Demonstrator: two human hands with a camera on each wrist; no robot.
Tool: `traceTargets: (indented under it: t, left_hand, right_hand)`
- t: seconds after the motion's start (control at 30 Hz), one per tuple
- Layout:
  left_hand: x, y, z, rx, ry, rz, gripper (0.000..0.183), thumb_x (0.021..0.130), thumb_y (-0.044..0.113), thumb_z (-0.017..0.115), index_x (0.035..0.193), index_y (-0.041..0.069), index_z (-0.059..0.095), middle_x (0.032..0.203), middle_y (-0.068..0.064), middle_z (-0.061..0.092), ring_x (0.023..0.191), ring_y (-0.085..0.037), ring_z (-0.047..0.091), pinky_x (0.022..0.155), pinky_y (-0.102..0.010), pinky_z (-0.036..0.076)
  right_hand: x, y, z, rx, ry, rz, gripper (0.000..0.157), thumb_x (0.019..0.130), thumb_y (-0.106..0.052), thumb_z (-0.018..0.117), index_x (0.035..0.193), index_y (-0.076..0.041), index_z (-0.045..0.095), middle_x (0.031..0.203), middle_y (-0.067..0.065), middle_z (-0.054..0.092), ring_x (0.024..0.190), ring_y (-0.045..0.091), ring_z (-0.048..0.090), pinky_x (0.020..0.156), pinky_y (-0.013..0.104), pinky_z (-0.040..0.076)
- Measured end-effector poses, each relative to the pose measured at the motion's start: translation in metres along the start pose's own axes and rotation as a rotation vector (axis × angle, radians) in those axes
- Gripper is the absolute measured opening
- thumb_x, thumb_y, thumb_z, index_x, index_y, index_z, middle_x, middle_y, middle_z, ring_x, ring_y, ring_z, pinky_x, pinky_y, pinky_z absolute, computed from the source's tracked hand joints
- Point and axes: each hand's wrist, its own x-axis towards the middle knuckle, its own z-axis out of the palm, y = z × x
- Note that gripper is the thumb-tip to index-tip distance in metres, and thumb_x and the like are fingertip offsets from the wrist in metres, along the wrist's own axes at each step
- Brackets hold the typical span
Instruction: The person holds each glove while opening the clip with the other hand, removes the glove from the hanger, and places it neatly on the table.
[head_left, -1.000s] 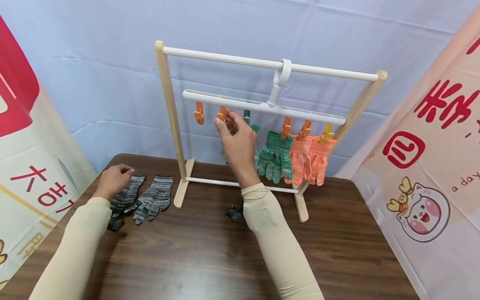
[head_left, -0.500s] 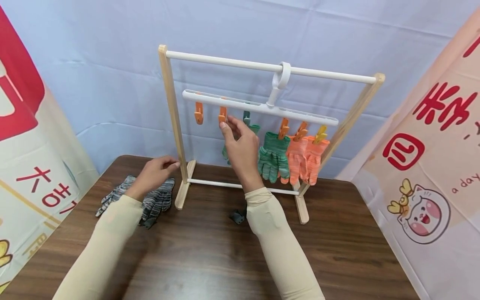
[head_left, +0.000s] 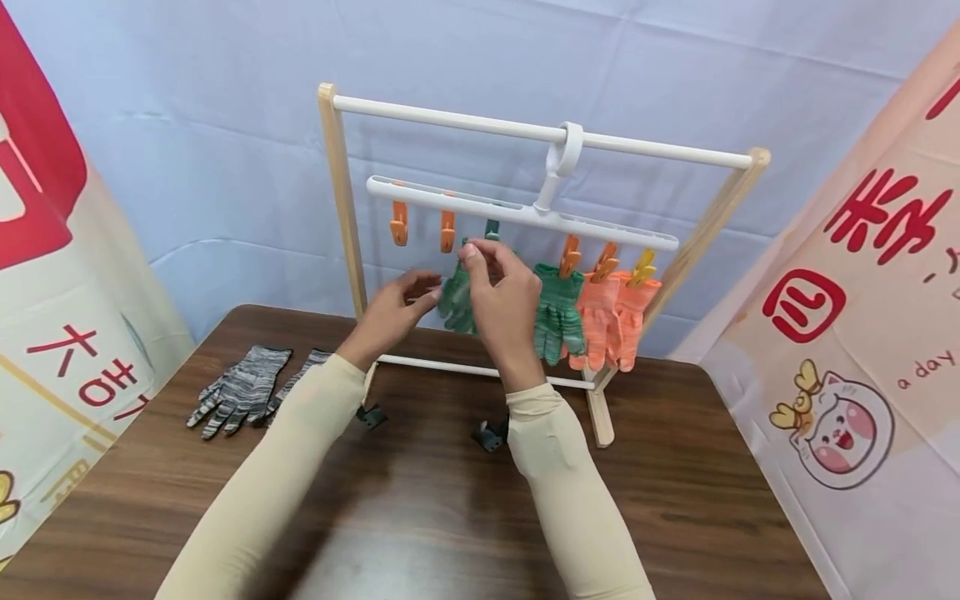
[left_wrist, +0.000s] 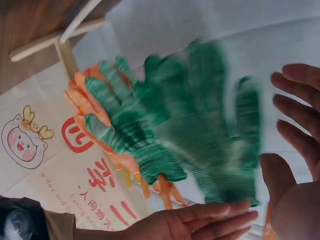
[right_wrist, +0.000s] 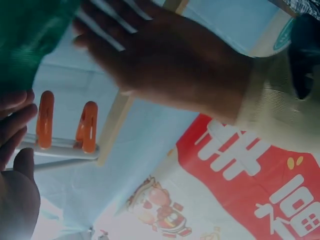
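In the head view my right hand (head_left: pixel 506 300) is raised at a green striped glove (head_left: pixel 456 302) hanging under a dark green clip (head_left: pixel 492 228). The left wrist view shows the right fingers (left_wrist: pixel 220 215) overlapping the cuff of that green glove (left_wrist: pixel 200 145), which is motion-blurred. Thumb and fingers of the right hand (right_wrist: pixel 17 145) stand apart in the right wrist view. On the glove's left side, my left hand (head_left: pixel 393 312) is held up with relaxed fingers and grips nothing. Two orange clips (head_left: pixel 400 225) hang from the white hanger (head_left: pixel 450 198) without gloves.
Another green glove (head_left: pixel 558 312) and orange gloves (head_left: pixel 611 312) hang clipped at the right. The hanger hooks onto a wooden rack (head_left: pixel 341 183). Two grey striped gloves (head_left: pixel 247 385) lie on the brown table (head_left: pixel 420 517) at the left.
My left hand has moved from the grey gloves rightward and up beside the hanging green glove. The right hand has shifted from the second orange clip rightward to the green glove's cuff.
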Motion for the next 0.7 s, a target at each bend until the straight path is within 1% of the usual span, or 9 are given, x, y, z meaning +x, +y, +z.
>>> traceTargets:
  t: [0.07,0.17,0.23,0.3,0.4,0.47,0.6,0.67,0.7]
  left_hand:
    - [0.007,0.008,0.007,-0.021,0.020,0.033,0.048,0.090,0.046,0.052,0.130,0.019,0.049,0.123,0.001,0.055,0.108,-0.015,0.054,0.087,-0.035,0.044]
    - [0.013,0.016,0.014,-0.054,0.044,0.057,0.046,0.090,0.044,0.052,0.129,0.020,0.050,0.118,0.002,0.057,0.102,-0.013,0.056,0.082,-0.035,0.047]
    - [0.015,0.019,0.018,-0.071,0.057,0.066,0.044,0.091,0.042,0.053,0.127,0.018,0.052,0.115,0.001,0.059,0.099,-0.013,0.057,0.080,-0.035,0.047]
    - [0.015,0.021,0.022,-0.081,0.059,0.076,0.041,0.091,0.040,0.053,0.124,0.016,0.054,0.113,0.000,0.059,0.097,-0.013,0.057,0.079,-0.034,0.047]
    - [0.016,0.024,0.022,-0.077,0.082,0.095,0.038,0.091,0.040,0.054,0.120,0.015,0.056,0.112,0.001,0.060,0.097,-0.011,0.057,0.081,-0.033,0.046]
    - [0.017,0.026,0.022,-0.082,0.090,0.115,0.036,0.091,0.038,0.054,0.118,0.015,0.057,0.111,0.001,0.060,0.098,-0.011,0.057,0.083,-0.032,0.046]
    - [0.020,0.031,0.023,-0.086,0.096,0.129,0.035,0.091,0.035,0.055,0.118,0.013,0.058,0.111,-0.001,0.061,0.100,-0.011,0.057,0.084,-0.030,0.046]
    - [0.021,0.033,0.023,-0.099,0.100,0.129,0.031,0.091,0.033,0.056,0.115,0.014,0.059,0.107,0.000,0.062,0.096,-0.010,0.058,0.081,-0.030,0.047]
    - [0.022,0.033,0.024,-0.103,0.104,0.132,0.028,0.091,0.033,0.056,0.113,0.014,0.060,0.103,0.000,0.063,0.093,-0.010,0.058,0.078,-0.030,0.048]
  right_hand:
    - [0.000,0.000,-0.004,0.005,0.059,-0.028,0.025,0.093,-0.031,0.053,0.100,-0.011,0.067,0.082,-0.005,0.067,0.071,0.004,0.059,0.060,0.026,0.046]
    - [-0.001,0.003,-0.011,-0.025,0.166,-0.044,0.023,0.093,-0.029,0.054,0.099,-0.010,0.066,0.083,-0.004,0.063,0.071,0.008,0.057,0.062,0.026,0.046]
    - [-0.001,0.006,-0.015,-0.057,0.218,-0.049,0.023,0.092,-0.028,0.055,0.102,-0.010,0.065,0.087,0.000,0.060,0.075,0.012,0.055,0.067,0.027,0.045]
    - [-0.001,0.011,-0.018,-0.092,0.234,-0.064,0.026,0.092,-0.027,0.056,0.109,-0.010,0.063,0.096,0.004,0.057,0.085,0.016,0.054,0.075,0.029,0.044]
    - [0.000,0.018,-0.019,-0.131,0.189,-0.086,0.034,0.091,-0.029,0.056,0.119,-0.009,0.059,0.109,0.007,0.054,0.102,0.018,0.051,0.086,0.032,0.041]
    - [0.001,0.021,-0.019,-0.143,0.141,-0.082,0.038,0.091,-0.032,0.056,0.122,-0.009,0.057,0.116,0.006,0.054,0.109,0.015,0.050,0.091,0.032,0.039]
    - [0.004,0.024,-0.018,-0.114,0.045,-0.033,0.041,0.091,-0.035,0.056,0.122,-0.008,0.057,0.118,0.005,0.056,0.112,0.011,0.050,0.093,0.029,0.039]
    - [0.005,0.024,-0.018,-0.089,0.008,-0.004,0.041,0.092,-0.035,0.055,0.123,-0.008,0.056,0.118,0.006,0.057,0.112,0.011,0.050,0.093,0.027,0.039]
    - [0.006,0.023,-0.017,-0.080,-0.008,0.009,0.041,0.092,-0.035,0.054,0.124,-0.008,0.056,0.119,0.006,0.057,0.112,0.011,0.050,0.093,0.028,0.040]
